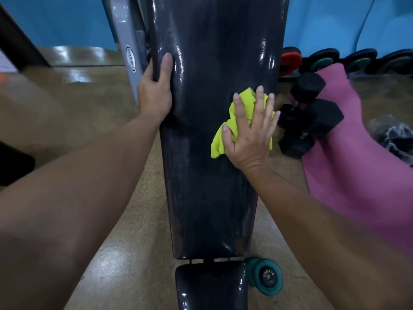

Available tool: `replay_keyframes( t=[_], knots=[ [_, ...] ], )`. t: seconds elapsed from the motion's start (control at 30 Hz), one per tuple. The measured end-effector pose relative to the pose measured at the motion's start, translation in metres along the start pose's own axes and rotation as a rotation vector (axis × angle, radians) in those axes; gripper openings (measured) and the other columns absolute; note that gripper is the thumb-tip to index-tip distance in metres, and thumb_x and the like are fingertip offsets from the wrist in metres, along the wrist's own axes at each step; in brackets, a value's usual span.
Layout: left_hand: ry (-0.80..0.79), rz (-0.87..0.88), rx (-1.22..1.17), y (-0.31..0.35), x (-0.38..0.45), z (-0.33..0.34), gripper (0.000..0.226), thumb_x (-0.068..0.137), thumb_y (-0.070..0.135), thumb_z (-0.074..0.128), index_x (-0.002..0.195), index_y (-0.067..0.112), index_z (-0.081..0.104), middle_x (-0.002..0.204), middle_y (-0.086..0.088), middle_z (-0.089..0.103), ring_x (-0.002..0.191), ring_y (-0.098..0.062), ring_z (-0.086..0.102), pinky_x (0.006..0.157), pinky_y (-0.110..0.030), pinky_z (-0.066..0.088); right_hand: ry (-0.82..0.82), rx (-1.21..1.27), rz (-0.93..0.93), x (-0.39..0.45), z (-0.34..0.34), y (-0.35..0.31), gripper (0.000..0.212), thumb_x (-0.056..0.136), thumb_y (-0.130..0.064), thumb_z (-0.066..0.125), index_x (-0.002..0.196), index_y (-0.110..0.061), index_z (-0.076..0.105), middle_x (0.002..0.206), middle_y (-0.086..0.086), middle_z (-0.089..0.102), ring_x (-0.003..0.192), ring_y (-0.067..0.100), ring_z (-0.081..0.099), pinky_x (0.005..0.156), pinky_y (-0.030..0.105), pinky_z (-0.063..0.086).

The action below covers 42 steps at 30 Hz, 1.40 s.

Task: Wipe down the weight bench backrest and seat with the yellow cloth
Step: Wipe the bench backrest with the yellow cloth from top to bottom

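Yellow cloth point(225, 139), crumpled on backrest point(212, 186)

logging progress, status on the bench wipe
Left hand grips backrest edge. Right hand presses yellow cloth flat, mid-backrest. Seat untouched by hands. Nothing in the way.

Black backrest point(207, 153), yellow cloth point(237, 121) on it

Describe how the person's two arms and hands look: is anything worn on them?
Both forearms are bare, with no sleeve in view. The left hand and the right hand wear no gloves, rings, watch or wristband. The fingernails are short and unpainted.
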<state>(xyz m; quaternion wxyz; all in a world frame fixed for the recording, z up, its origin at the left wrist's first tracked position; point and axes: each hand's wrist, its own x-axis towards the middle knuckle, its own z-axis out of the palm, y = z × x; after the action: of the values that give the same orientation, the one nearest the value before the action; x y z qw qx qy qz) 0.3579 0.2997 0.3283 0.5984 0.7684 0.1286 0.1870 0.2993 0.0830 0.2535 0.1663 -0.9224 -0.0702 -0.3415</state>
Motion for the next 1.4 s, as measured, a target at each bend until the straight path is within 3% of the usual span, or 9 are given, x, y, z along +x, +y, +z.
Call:
replay_keyframes(
  t=[0.2,0.37,0.57,0.8,0.97,1.1,1.2,1.3,1.4],
  knots=[
    [0.013,0.008,0.014,-0.003,-0.001,0.001,0.049,0.099,0.063,0.053,0.129,0.029,0.072,0.114,0.017,0.075,0.114,0.001,0.066,0.106,-0.020,0.049,0.047,0.020,0.089,0.012,0.001,-0.028,0.066,0.096,-0.044,0.055,0.158,-0.024,0.042,0.167,0.024,0.025,0.155,0.050,0.016,0.118,0.076,0.015],
    [0.031,0.009,0.016,-0.002,-0.001,0.000,0.051,0.098,0.065,0.054,0.125,0.027,0.074,0.111,0.015,0.077,0.110,0.000,0.068,0.103,-0.022,0.052,-0.008,-0.022,-0.116,-0.010,0.005,-0.026,0.062,0.099,-0.049,0.047,0.157,-0.026,0.044,0.166,0.023,0.029,0.155,0.047,0.021,0.120,0.073,0.013],
    [0.038,0.021,0.039,-0.003,-0.005,0.000,0.049,0.100,0.062,0.053,0.122,0.025,0.075,0.102,0.018,0.076,0.103,0.005,0.068,0.092,-0.010,0.051,0.073,0.017,0.147,0.011,0.002,-0.021,0.066,0.097,-0.047,0.049,0.158,-0.023,0.042,0.166,0.026,0.025,0.154,0.050,0.017,0.118,0.075,0.017],
    [0.060,0.025,0.056,0.000,-0.007,-0.001,0.050,0.099,0.063,0.053,0.124,0.026,0.075,0.104,0.016,0.076,0.104,0.002,0.069,0.092,-0.012,0.052,0.004,-0.006,-0.026,-0.013,0.004,-0.023,0.064,0.098,-0.047,0.051,0.157,-0.025,0.044,0.166,0.024,0.027,0.155,0.048,0.019,0.120,0.073,0.014],
    [0.065,0.011,0.059,-0.001,-0.010,-0.002,0.050,0.100,0.063,0.054,0.122,0.025,0.076,0.097,0.020,0.075,0.099,0.005,0.068,0.089,-0.010,0.052,0.084,0.011,0.130,0.018,0.000,-0.032,0.067,0.095,-0.045,0.057,0.157,-0.024,0.045,0.166,0.025,0.026,0.155,0.049,0.017,0.120,0.073,0.014],
    [0.064,0.011,0.073,-0.002,-0.008,-0.002,0.050,0.101,0.062,0.053,0.122,0.024,0.076,0.101,0.015,0.076,0.101,0.001,0.069,0.085,-0.008,0.051,0.043,0.007,0.054,0.005,0.002,-0.047,0.066,0.097,-0.046,0.053,0.159,-0.024,0.041,0.167,0.023,0.025,0.156,0.047,0.016,0.122,0.071,0.010],
    [0.066,0.010,0.100,-0.004,-0.005,-0.002,0.054,0.099,0.066,0.050,0.124,0.025,0.076,0.105,0.013,0.076,0.105,-0.004,0.069,0.093,-0.016,0.052,-0.002,-0.003,-0.026,-0.014,0.003,-0.025,0.066,0.098,-0.047,0.051,0.159,-0.024,0.041,0.167,0.023,0.024,0.156,0.047,0.016,0.122,0.072,0.012],
    [0.066,0.006,0.100,-0.009,-0.003,-0.002,0.058,0.097,0.070,0.049,0.126,0.026,0.075,0.110,0.012,0.077,0.109,-0.006,0.068,0.101,-0.026,0.053,0.058,0.013,0.102,-0.003,0.001,-0.013,0.067,0.097,-0.047,0.050,0.159,-0.021,0.040,0.167,0.026,0.023,0.155,0.049,0.016,0.120,0.073,0.015],
    [0.088,0.004,0.105,-0.011,-0.001,0.000,0.062,0.094,0.074,0.049,0.126,0.027,0.075,0.113,0.011,0.077,0.110,-0.006,0.068,0.102,-0.027,0.053,0.088,0.014,0.194,0.011,0.001,-0.032,0.069,0.098,-0.047,0.047,0.160,-0.019,0.038,0.167,0.026,0.022,0.155,0.050,0.015,0.120,0.073,0.013]
  ],
)
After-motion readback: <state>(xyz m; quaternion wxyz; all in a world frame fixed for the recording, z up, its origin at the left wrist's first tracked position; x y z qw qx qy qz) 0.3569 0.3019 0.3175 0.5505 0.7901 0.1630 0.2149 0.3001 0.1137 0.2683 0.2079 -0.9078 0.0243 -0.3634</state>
